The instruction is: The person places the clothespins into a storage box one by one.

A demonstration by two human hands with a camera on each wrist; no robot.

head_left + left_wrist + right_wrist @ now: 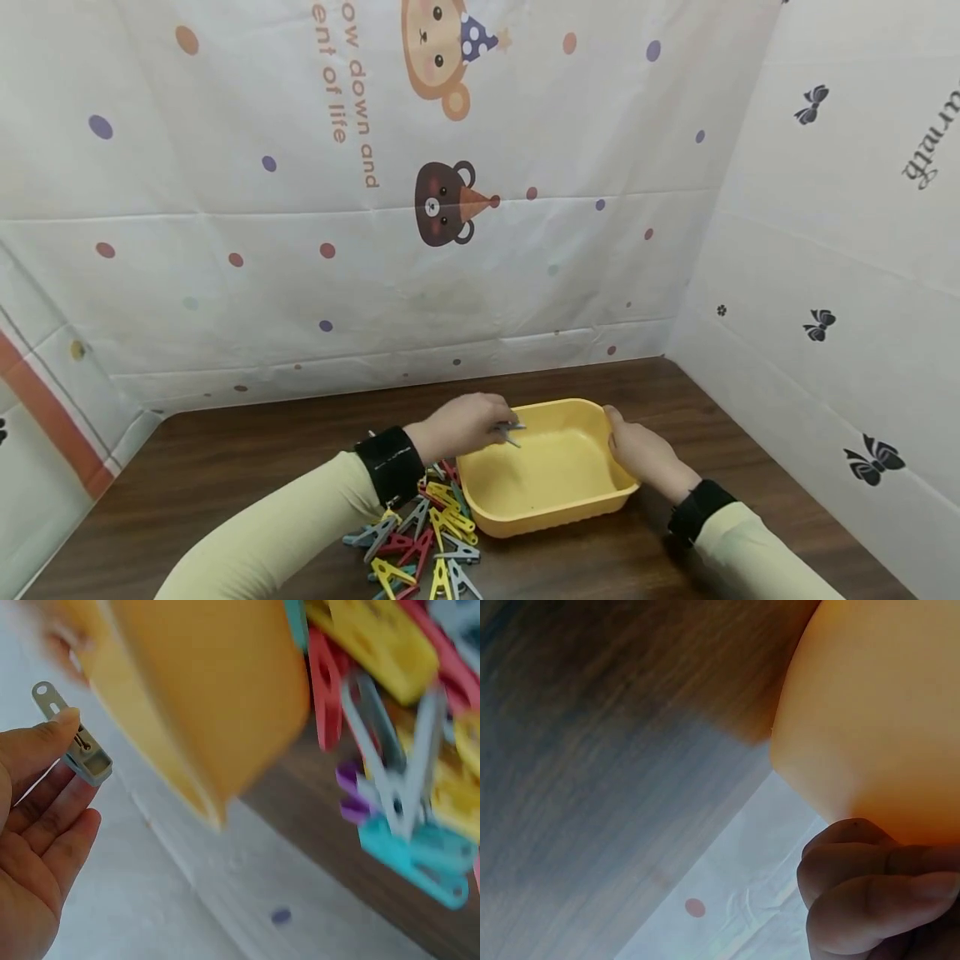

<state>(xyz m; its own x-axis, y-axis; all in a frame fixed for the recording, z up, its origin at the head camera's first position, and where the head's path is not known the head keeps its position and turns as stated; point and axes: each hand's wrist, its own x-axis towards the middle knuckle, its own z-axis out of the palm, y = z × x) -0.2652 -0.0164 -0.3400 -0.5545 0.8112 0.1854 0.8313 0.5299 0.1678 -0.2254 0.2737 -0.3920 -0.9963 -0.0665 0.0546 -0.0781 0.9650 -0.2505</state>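
Observation:
My left hand (467, 425) pinches a grey clothespin (73, 735) between thumb and fingers, held over the left rim of a yellow plastic basin (551, 471). With curled fingers my right hand (647, 454) grips the basin's right rim; its knuckles (855, 892) show against the basin's outer wall in the right wrist view. The basin's visible floor is bare. Left of the basin lies a pile of clothespins (420, 546) in yellow, red, grey and teal, partly hidden behind my left forearm. A purple one (352, 796) also shows in the left wrist view.
The dark wood table (225, 475) ends at a white printed cloth (375, 283) hanging behind it. Another white cloth (810, 350) with dark bows stands along the right side.

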